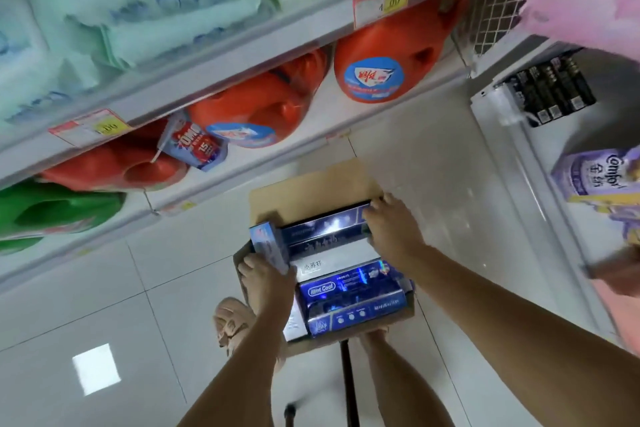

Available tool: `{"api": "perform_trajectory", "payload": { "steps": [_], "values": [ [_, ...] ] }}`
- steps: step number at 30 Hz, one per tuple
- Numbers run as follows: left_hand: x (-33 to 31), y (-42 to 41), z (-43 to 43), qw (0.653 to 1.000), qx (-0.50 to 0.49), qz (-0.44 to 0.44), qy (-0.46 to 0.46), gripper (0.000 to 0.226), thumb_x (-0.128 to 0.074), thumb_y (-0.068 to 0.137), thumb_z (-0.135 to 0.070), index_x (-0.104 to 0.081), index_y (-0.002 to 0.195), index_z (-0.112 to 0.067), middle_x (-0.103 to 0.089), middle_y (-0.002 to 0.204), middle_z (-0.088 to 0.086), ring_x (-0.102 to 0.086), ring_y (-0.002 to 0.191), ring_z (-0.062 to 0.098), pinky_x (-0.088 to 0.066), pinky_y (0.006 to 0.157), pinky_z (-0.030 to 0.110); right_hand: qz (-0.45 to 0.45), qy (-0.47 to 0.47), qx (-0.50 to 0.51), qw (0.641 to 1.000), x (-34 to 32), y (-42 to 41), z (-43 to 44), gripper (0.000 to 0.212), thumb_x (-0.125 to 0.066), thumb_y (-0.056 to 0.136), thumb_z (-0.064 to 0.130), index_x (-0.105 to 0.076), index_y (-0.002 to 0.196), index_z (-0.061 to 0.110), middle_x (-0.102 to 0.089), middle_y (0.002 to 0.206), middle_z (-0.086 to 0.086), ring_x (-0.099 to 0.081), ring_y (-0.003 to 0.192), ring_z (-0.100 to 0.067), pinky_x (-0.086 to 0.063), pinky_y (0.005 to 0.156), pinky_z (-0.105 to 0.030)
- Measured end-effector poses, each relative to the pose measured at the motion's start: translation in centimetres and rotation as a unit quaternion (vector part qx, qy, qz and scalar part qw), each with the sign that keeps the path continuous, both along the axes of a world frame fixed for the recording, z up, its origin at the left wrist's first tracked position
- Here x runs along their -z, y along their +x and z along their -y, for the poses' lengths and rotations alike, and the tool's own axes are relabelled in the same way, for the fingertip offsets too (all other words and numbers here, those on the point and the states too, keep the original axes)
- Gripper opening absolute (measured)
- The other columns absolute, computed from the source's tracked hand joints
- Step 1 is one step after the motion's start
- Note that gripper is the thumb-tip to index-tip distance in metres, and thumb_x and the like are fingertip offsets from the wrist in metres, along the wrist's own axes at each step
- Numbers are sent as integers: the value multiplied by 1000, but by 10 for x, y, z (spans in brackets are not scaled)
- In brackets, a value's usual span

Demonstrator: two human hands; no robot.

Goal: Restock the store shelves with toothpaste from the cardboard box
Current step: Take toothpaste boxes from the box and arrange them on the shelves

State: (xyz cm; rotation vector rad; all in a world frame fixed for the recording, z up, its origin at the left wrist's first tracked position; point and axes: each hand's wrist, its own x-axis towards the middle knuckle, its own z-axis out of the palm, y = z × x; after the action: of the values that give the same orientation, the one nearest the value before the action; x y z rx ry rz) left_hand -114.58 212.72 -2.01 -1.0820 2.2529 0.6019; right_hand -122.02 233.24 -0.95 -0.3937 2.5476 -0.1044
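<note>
**Colour register: aisle stock**

Cardboard box [311, 184]: plain brown.
Toothpaste cartons [349, 291]: dark blue, silver-white panels.
Detergent jugs [374, 59]: orange-red, round blue labels.
Floor [138, 288]: white tiles, grey grid lines.
Price tag [381, 0]: red and yellow.
Softener pack [595, 180]: purple.

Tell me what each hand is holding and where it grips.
Left hand grips the lower end of a light-blue toothpaste box. Right hand curls over the right end of a dark-blue toothpaste box lying in the cardboard box.

Shop aisle, shelves [242, 55] with price tags [381, 0], orange detergent jugs [377, 62]
</note>
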Motion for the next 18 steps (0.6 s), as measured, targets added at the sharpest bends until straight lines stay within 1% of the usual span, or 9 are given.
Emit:
{"api": "perform_trajectory", "payload": {
  "steps": [1,2,4,6,9,11,13,16,18],
  "values": [
    [3,-1,-1,1000,14,-20,-16,76,-81,71,-26,-36,123,7,-42,121,24,-46,112,39,-40,95,44,-22,1,-30,999,1,-3,10,25,-84,60,18,-65,78,15,-63,85,-3,-59,87,-21,-48,70,-31],
    [3,-2,-2,999,19,-34,-29,79,-82,69,-27,-35,124,7,-42,122,25,-45,112,40,-40,96,45,-4,-9,-51,999,6,-3,19,24,-78,69,18,-65,89,14,-63,95,-4,-57,96,-22,-46,77,-33],
    [9,2,-1,999,18,-35,-30,85,-80,70,-29,-32,131,4,-41,126,23,-45,114,39,-42,95,45,96,-7,-78,992,24,5,32,44,-71,81,24,-55,119,10,-56,120,-8,-48,114,-25,-41,91,-34],
    [16,8,2,1000,-20,-17,8,82,-75,76,-31,-29,137,-1,-47,127,19,-50,114,36,-44,91,42,193,12,-67,979,38,10,33,66,-77,76,31,-47,130,8,-51,129,-11,-48,117,-27,-41,95,-36],
    [24,14,11,997,-35,18,64,36,-63,84,-31,-53,108,-7,-65,100,12,-63,88,29,-54,76,38,270,41,-52,960,57,15,24,92,-82,67,39,-35,139,9,-39,140,-11,-43,124,-29,-38,103,-40],
    [25,13,20,996,-23,24,83,12,-62,85,-22,-55,84,-11,-64,83,9,-63,75,25,-54,65,33,266,48,-63,961,62,13,20,97,-83,64,41,-32,140,10,-34,142,-10,-40,127,-29,-36,105,-41],
    [21,10,30,991,-59,26,116,20,-66,83,-14,-48,74,-16,-59,72,3,-59,66,20,-46,52,25,266,41,-73,960,63,8,20,98,-84,63,41,-34,140,9,-34,142,-10,-41,126,-28,-38,105,-40],
    [13,10,50,972,-131,-16,194,25,-71,81,-9,-51,97,-9,-65,85,2,-63,66,9,-46,48,18,268,25,-77,960,65,4,19,94,-85,60,43,-40,135,8,-42,136,-9,-48,118,-25,-44,99,-36],
    [7,8,67,953,-161,-47,253,39,-71,80,-5,-48,111,-7,-67,98,8,-69,74,17,-58,60,28,257,2,-65,964,68,9,17,89,-85,61,41,-41,133,10,-45,134,-6,-48,117,-22,-44,97,-33]
  ]
}}
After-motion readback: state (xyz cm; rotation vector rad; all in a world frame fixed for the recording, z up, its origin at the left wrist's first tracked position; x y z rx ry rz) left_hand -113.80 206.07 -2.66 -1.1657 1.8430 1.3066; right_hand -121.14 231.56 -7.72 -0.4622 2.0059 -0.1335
